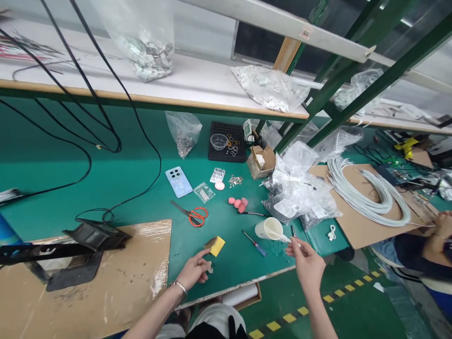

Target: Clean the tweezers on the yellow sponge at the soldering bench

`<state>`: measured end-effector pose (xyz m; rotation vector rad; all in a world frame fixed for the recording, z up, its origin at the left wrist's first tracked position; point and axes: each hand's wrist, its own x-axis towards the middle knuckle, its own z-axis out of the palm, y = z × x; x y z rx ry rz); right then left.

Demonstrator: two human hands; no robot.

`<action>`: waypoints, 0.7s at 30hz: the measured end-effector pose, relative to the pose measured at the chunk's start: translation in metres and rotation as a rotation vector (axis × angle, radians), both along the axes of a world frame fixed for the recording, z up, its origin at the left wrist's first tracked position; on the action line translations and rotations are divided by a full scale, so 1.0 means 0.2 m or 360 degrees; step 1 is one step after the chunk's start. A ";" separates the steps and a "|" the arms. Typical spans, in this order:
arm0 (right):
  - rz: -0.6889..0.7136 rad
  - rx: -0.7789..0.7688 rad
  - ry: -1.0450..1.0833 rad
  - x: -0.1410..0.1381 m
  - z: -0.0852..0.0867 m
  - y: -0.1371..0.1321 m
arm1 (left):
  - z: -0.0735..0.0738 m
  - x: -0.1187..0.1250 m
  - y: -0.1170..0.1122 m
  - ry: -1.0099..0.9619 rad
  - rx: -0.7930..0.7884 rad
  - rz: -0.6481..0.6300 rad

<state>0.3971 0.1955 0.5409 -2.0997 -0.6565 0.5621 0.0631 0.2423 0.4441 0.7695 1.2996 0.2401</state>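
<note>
My right hand pinches the end of a white plastic spoon, whose other end lies inside a white paper cup. My left hand has its index finger stretched to the brown edge of a yellow sponge; its other fingers curl around a small pale scrap, too small to name. Between the hands lies a screwdriver with a blue handle. Orange-handled scissors rest beyond my left hand. Pink lumps sit behind the cup.
A blue phone, a small bag of rods and metal pieces lie farther back. Plastic bags crowd the right, beside coiled white cables. Black cables hang at left near a black stand. Another person's arm shows at far right.
</note>
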 end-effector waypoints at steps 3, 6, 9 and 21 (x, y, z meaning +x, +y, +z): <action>0.0016 -0.0038 0.0017 0.02 -0.03 0.00 | 0.00 0.01 0.00 0.0031 0.0060 0.0003; 0.0012 -0.0051 0.0044 0.03 -0.04 0.00 | -0.01 -0.03 -0.04 0.0169 0.0147 0.0092; 0.0009 -0.0050 0.0086 0.04 -0.05 0.01 | -0.01 -0.04 -0.07 0.0235 0.0135 0.0125; -0.0310 0.0227 0.0624 0.13 -0.03 0.00 | -0.02 0.06 -0.04 0.0062 -0.0059 0.0110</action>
